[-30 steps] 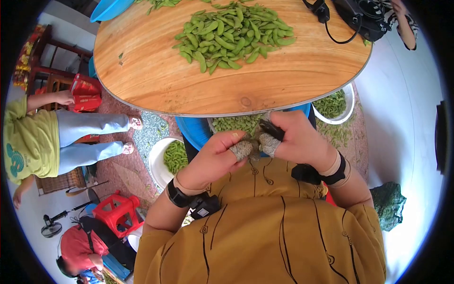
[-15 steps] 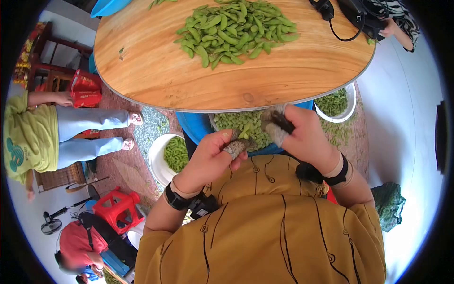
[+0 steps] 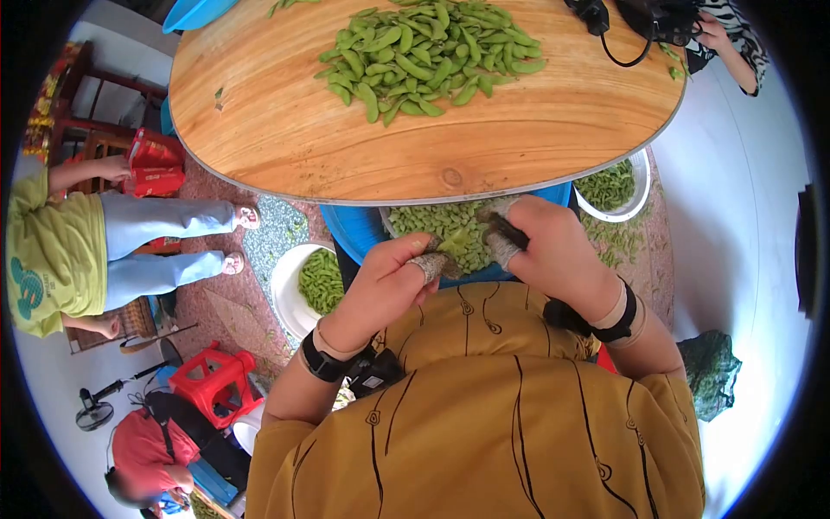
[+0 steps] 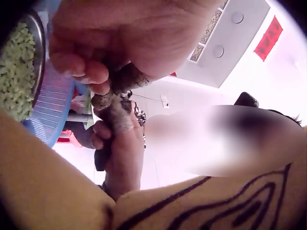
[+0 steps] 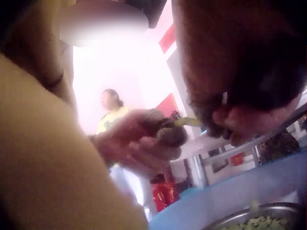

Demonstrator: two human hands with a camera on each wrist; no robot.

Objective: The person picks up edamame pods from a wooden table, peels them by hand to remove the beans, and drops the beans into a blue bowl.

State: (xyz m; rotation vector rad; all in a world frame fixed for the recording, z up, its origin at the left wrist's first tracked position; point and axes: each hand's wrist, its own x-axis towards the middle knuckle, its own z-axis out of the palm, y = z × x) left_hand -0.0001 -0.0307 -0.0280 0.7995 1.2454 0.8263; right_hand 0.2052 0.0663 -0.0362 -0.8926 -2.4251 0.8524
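Grey wrapping covers the thumb and fingertips of both hands. Over the bowl of shelled beans (image 3: 406,222), my left hand (image 3: 387,275) pinches a green soybean pod (image 5: 190,122) between thumb and finger. In the right wrist view the pod's other end reaches the fingertips of my right hand (image 3: 558,242). That hand grips a dark, narrow object (image 3: 508,229) whose kind I cannot tell. Bean and fingertips partly hide each other in the head view. The bowl stands in a blue basin (image 3: 350,232) below the table edge.
A wooden table (image 3: 328,156) with a heap of pods (image 3: 424,65) lies just ahead. White tubs of pods stand at the left (image 3: 285,281) and right (image 3: 641,195). A person in yellow (image 3: 56,259) is at the left; a red stool (image 3: 212,385) stands behind.
My hands were together a second ago, then parted, with a pod showing in the left fingers. Since then my right hand has shifted slightly down and left.
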